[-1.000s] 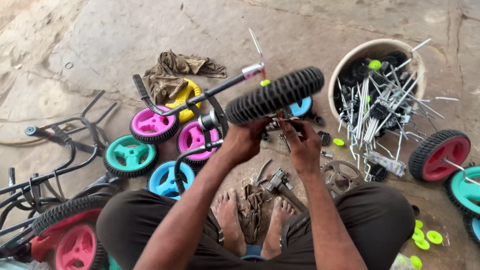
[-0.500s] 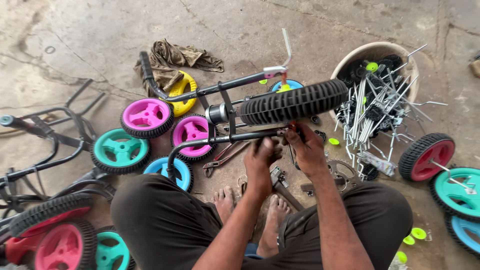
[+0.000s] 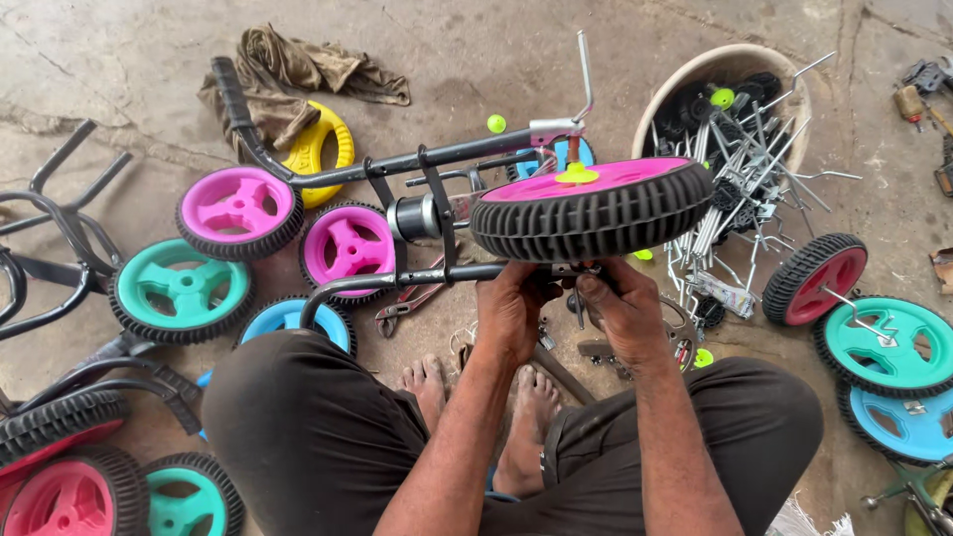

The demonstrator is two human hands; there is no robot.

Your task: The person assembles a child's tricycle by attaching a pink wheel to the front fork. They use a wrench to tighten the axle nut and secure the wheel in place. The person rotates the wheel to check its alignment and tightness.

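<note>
I squat over a small black tricycle frame [image 3: 397,164] held sideways above the floor. A black-tyred pink wheel [image 3: 593,208] with a yellow-green cap sits on its axle, lying nearly flat. My left hand [image 3: 513,310] grips the lower frame tube just under the wheel. Beside it, my right hand [image 3: 617,308] pinches a small metal part at the axle below the wheel; what the fingers hold is hidden. My bare feet [image 3: 486,392] rest on the ground beneath.
Loose wheels lie around: pink [image 3: 238,210], teal [image 3: 179,290], yellow [image 3: 320,149], red [image 3: 814,280], blue [image 3: 898,422]. A round tub [image 3: 730,74] of metal rods stands at the back right. Black frames [image 3: 50,228] and a rag [image 3: 308,65] lie left. Pliers [image 3: 412,298] are near my knee.
The wheel has tipped so its pink face shows on top. The frame has swung with its handle end farther left. Both hands stay under the wheel.
</note>
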